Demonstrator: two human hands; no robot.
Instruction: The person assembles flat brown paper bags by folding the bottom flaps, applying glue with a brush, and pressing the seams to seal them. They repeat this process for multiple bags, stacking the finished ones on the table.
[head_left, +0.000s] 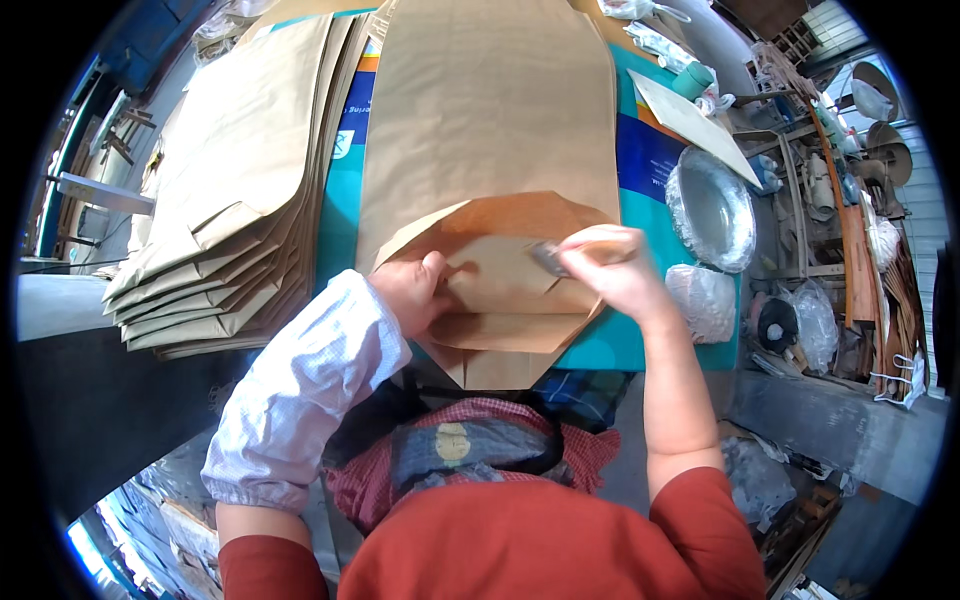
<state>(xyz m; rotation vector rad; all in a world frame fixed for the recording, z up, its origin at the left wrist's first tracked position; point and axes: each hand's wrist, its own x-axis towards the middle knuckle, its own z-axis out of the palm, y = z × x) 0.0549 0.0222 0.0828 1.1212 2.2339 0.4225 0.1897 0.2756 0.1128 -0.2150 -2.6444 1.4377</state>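
A large brown paper bag (490, 110) lies lengthwise in front of me, its near end folded open into a wide pocket with pointed flaps. At the left edge of this opened end, my left hand (408, 292) grips the paper, thumb up and the other fingers partly hidden. My right hand (618, 268) is closed around the wooden handle of a small flat brush (548, 260). The brush head is over the right part of the opened end, slightly blurred; whether it touches the paper I cannot tell.
A thick stack of brown paper bags (235, 150) with folded ends stands at the left. On the right of the teal table cover (600, 345) are a plastic-wrapped oval basin (710, 210), a whitish bundle (700, 303) and a pale board (692, 125). Cluttered shelving (820, 190) stands beyond.
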